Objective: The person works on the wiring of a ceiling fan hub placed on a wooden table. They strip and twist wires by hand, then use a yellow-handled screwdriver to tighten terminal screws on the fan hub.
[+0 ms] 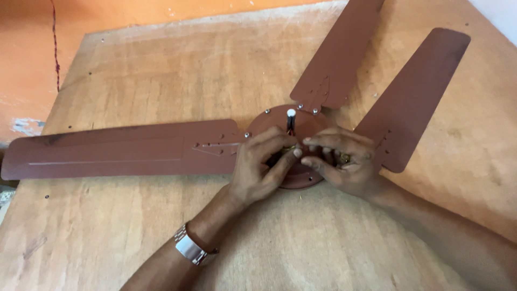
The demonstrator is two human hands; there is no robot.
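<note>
A brown ceiling fan lies flat on a wooden board (161,81). Its round motor hub (269,119) carries a short shaft with a white tip (291,114) and dark wires. Three blades spread from the hub: a long one to the left (118,150), one toward the top (336,56), one to the right (412,97). My left hand (261,164) rests on the hub's near side, fingers curled over its centre. My right hand (342,159) meets it from the right, fingertips pinching a small part I cannot make out at the hub's middle.
An orange wall (32,48) rises behind the board on the left, with a thin red cord (55,48) hanging down it. A metal watch (189,249) sits on my left wrist. Small screws lie scattered on the board.
</note>
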